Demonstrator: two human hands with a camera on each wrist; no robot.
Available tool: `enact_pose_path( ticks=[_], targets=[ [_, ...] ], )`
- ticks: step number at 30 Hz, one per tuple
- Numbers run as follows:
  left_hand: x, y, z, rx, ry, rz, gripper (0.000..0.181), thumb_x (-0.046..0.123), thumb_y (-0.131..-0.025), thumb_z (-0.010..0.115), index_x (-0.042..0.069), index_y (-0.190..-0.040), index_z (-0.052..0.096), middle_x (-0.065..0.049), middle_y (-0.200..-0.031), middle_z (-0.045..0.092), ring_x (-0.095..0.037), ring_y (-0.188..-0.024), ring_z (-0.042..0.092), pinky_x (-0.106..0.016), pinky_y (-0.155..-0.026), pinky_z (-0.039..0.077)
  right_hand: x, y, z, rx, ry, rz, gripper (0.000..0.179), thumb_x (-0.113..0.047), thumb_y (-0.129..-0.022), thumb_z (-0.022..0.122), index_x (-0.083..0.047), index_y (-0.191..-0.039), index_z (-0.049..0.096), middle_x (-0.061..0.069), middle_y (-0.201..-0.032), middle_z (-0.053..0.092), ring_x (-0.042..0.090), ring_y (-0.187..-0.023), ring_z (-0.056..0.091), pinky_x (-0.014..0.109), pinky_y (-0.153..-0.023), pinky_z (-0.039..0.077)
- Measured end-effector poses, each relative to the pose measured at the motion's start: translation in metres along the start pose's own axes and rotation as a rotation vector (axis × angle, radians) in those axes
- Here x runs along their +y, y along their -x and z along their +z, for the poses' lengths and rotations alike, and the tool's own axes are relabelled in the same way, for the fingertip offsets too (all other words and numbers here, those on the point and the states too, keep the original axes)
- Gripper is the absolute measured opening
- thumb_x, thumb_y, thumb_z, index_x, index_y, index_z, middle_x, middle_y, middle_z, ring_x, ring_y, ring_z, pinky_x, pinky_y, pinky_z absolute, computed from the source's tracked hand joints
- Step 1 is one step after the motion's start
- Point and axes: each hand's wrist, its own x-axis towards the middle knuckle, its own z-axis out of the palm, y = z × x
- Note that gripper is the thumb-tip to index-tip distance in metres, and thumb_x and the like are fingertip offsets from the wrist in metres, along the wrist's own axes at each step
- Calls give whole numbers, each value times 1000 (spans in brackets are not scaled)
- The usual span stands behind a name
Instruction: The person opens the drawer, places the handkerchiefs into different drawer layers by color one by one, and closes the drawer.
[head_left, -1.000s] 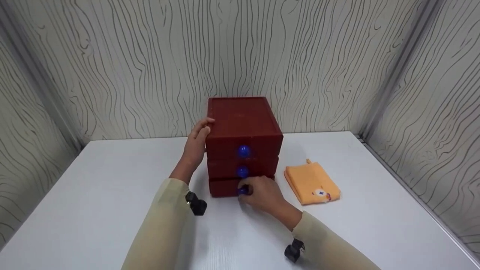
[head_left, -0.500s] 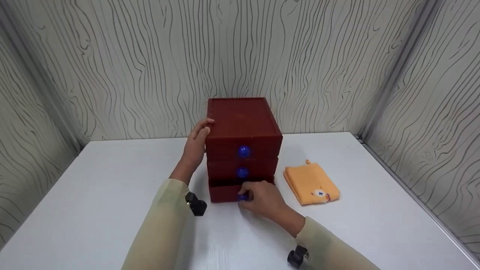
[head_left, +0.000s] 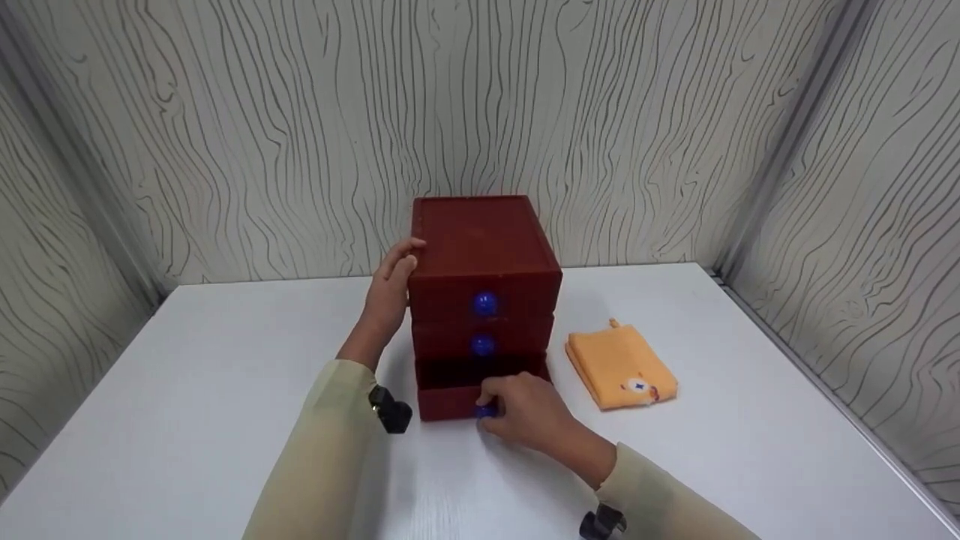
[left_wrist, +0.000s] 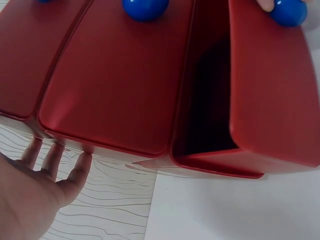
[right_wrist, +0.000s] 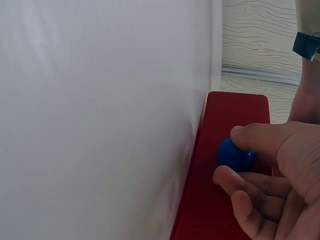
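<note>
A dark red drawer cabinet (head_left: 484,236) with three drawers stands on the white table, each drawer fronted by a round blue knob. Its bottom drawer (head_left: 448,403) is pulled partway out, and the inside shows dark. With thumb and fingers my right hand (head_left: 529,411) pinches that drawer's blue knob (right_wrist: 234,154). My left hand (head_left: 388,292) rests against the cabinet's left side, fingertips at the top edge. In the left wrist view, the fingers (left_wrist: 77,172) are straight and spread along the side wall. The upper two drawers are closed.
An orange folded cloth (head_left: 622,367) with a small printed figure lies right of the cabinet. Wood-grain patterned panels (head_left: 300,135) enclose the white table (head_left: 225,390) at the back and both sides. Black wrist cameras (head_left: 391,410) sit on the sleeves.
The bottom drawer has slid out toward me, opening a wider gap above its front. My right hand has moved nearer with the knob. The left hand stays against the cabinet.
</note>
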Motion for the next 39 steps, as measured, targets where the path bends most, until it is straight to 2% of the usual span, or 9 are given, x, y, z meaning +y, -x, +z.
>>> enact_pose_path(
  ticks=[10, 14, 20, 32, 39],
  targets=[
    [-22, -12, -5, 21, 12, 11, 29, 30, -98, 33, 22, -123, 47, -2, -126, 47, -18, -97, 53, -33, -71, 48, -3, 9, -2, -20, 19, -26, 14, -25, -71, 74, -20, -83, 68, -9, -77, 66, 1, -65, 49, 18, -62, 43],
    [-17, -9, -5, 6, -3, 3, 31, 31, -98, 31, 22, -125, 45, -3, -127, 46, -16, -99, 53, -32, -72, 47, -5, 12, -4, -19, 22, -45, 14, -24, -70, 74, -20, -82, 68, -9, -76, 67, 0, -63, 49, 17, -60, 41],
    [-2, 0, -2, -4, -7, -5, 35, 25, -98, 28, 14, -129, 41, -8, -125, 46, -11, -88, 53, -29, -70, 46, -6, 14, -5, -49, -9, -61, 13, -21, -72, 73, -19, -83, 67, -8, -77, 67, -2, -61, 49, 14, -57, 42],
    [-1, 0, -1, 2, 7, -3, 34, 24, -98, 30, 14, -128, 42, -8, -123, 48, -12, -87, 54, -29, -69, 46, -7, 18, -7, -91, -37, -55, 11, -20, -73, 73, -19, -82, 67, -8, -77, 67, -2, -61, 51, 14, -58, 44],
    [-1, 0, -1, 1, 16, 4, 34, 24, -98, 30, 13, -128, 42, -8, -125, 47, -13, -90, 53, -29, -71, 46, -8, 22, -9, -113, -27, -81, 10, -19, -73, 72, -20, -82, 67, -9, -77, 68, -3, -62, 51, 14, -58, 44]
  ],
)
